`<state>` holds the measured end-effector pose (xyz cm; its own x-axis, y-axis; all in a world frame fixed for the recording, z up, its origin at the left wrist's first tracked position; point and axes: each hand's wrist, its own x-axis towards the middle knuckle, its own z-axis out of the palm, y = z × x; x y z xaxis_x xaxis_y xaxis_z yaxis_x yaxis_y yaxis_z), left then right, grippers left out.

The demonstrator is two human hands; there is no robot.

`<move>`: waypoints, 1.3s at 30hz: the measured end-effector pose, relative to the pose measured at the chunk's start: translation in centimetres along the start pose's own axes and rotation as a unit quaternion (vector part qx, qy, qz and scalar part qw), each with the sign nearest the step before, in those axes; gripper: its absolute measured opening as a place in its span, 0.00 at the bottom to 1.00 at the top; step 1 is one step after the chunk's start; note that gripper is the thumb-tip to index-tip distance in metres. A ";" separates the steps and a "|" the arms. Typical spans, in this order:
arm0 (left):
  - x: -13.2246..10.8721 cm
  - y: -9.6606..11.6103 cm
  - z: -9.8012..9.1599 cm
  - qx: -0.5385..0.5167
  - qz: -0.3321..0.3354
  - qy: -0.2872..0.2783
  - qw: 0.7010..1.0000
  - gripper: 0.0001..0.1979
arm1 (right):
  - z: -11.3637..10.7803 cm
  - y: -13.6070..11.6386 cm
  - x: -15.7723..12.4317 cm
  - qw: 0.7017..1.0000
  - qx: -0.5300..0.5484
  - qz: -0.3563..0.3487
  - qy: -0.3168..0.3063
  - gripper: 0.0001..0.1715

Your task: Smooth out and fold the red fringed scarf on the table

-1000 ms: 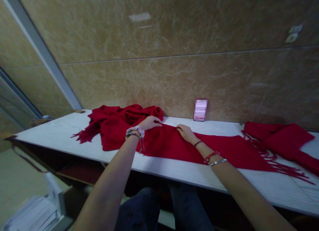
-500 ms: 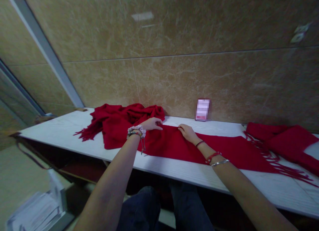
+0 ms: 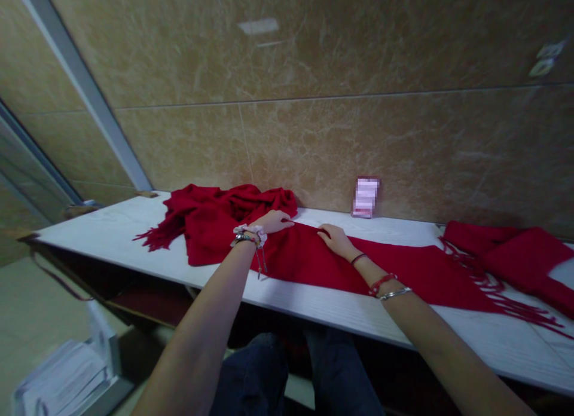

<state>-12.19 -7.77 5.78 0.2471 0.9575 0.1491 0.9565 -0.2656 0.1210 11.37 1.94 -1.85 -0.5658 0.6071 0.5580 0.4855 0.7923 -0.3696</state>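
A long red scarf lies across the white table, flat on the right and bunched into loose folds on the left. My left hand is at its far edge near the bunched part, thumb and fingers closed together on the cloth. A short way to the right, my right hand rests on the flat part. Its fingers are stretched out and slightly apart, their tips by the far edge. Fringe shows at both ends of the red cloth.
Another folded red scarf lies at the table's right end. A phone, its screen blurred, leans against the marble wall. The white table has its front edge above my knees. On the floor at left stands a bin of papers.
My left hand's thumb and fingers have come together at the scarf's edge. My right hand's fingers have loosened and spread a little. The scarf has barely shifted.
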 end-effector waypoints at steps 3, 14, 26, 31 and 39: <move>-0.6 -0.6 0.5 0.020 -0.009 0.002 1.000 0.11 | 0.0 0.6 0.2 1.000 -0.008 0.021 0.003 0.09; 3.6 -0.3 3.1 0.145 -0.051 0.022 0.988 0.14 | 0.3 1.0 -0.4 0.999 -0.042 0.003 -0.005 0.18; 2.9 0.1 5.3 0.227 0.020 0.068 0.971 0.12 | 0.8 -2.6 -1.8 0.962 -0.040 -0.102 -0.250 0.24; 2.7 0.5 4.1 0.186 0.070 0.056 0.978 0.12 | 0.3 -2.8 -1.8 0.959 -0.048 -0.088 -0.266 0.26; 0.7 -2.7 5.2 0.153 0.073 -0.043 0.985 0.15 | 0.3 -2.7 -2.0 0.962 -0.052 -0.094 -0.251 0.28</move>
<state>-13.79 -5.84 0.49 0.3860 0.9207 0.0572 0.9082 -0.3684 -0.1987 10.99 -1.38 -2.16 -0.8885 0.4270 0.1683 0.3919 0.8967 -0.2058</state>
